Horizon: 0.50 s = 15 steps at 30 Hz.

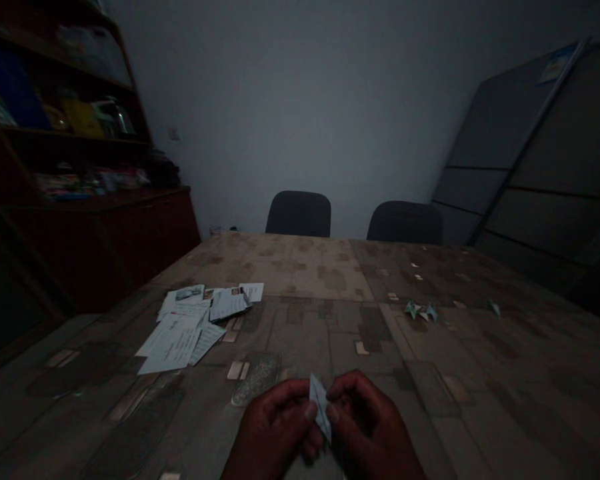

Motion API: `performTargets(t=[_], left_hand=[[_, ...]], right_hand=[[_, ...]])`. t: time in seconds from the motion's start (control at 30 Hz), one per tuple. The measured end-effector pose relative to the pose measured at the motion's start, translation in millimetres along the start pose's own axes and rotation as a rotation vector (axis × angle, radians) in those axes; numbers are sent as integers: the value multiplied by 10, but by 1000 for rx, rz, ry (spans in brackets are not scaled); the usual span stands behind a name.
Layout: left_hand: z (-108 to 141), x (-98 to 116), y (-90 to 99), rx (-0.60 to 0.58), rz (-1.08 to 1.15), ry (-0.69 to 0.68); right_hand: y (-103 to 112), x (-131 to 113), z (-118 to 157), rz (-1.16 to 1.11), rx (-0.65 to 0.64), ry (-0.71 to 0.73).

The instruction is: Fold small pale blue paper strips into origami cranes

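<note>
Left hand (275, 427) and right hand (373, 427) both pinching folded paper (320, 408), bottom center of frame, thumbs on near face, probably keeping creases tight. Loose sheets (173, 340) center left, likely within reach; small folded pieces (421, 311) center right, set apart.

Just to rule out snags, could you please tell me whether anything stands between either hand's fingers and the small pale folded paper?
Nothing visible does: the bare left hand and bare right hand hold the small pale folded paper; the white printed sheets lie off left.
</note>
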<state>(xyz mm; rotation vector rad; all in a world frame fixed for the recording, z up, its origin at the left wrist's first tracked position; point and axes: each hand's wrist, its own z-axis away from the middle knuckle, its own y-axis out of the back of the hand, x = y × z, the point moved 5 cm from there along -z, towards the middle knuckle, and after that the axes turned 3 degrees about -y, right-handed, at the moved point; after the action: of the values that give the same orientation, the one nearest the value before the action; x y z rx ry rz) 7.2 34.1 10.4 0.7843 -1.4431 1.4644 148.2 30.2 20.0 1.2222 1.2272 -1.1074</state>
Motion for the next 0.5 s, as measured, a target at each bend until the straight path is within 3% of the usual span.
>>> performTargets(t=[0.2, 0.4, 0.5], left_hand=[[29, 48, 19, 72, -54, -22], [29, 59, -14, 5, -7, -31], [35, 49, -19, 26, 4, -31]], right_hand=[[-17, -35, 3, 4, -14, 0], [11, -65, -7, -27, 20, -23], [14, -79, -5, 23, 23, -2]])
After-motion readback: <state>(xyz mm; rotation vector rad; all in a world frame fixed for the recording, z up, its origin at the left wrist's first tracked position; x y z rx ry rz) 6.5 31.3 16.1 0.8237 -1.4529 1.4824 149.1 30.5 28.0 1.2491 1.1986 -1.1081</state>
